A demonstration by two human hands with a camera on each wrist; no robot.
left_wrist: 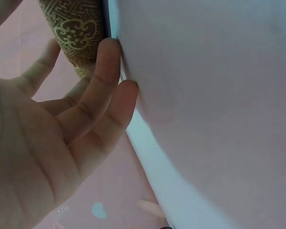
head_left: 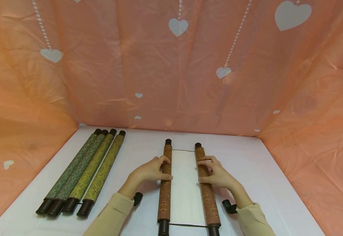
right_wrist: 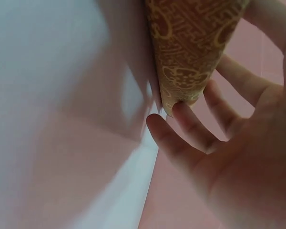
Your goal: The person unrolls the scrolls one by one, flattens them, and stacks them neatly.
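Note:
A brown patterned scroll lies partly unrolled in the middle of the head view, a white strip (head_left: 184,193) between its two rolls. My left hand (head_left: 153,169) grips the left roll (head_left: 165,196), thumb on its near part and fingers curled over it farther up. On the other side, my right hand (head_left: 215,172) holds the right roll (head_left: 209,200) the same way. Gold pattern shows on the left roll (left_wrist: 78,28) in the left wrist view, fingertips beside it. In the right wrist view the right roll (right_wrist: 186,52) tapers away past my fingers.
To the left lie a green patterned scroll (head_left: 71,167) and a yellow patterned scroll (head_left: 105,167), each with two rolls and dark end knobs. Behind the white table (head_left: 277,183) hangs an orange-pink curtain (head_left: 159,75) with white hearts.

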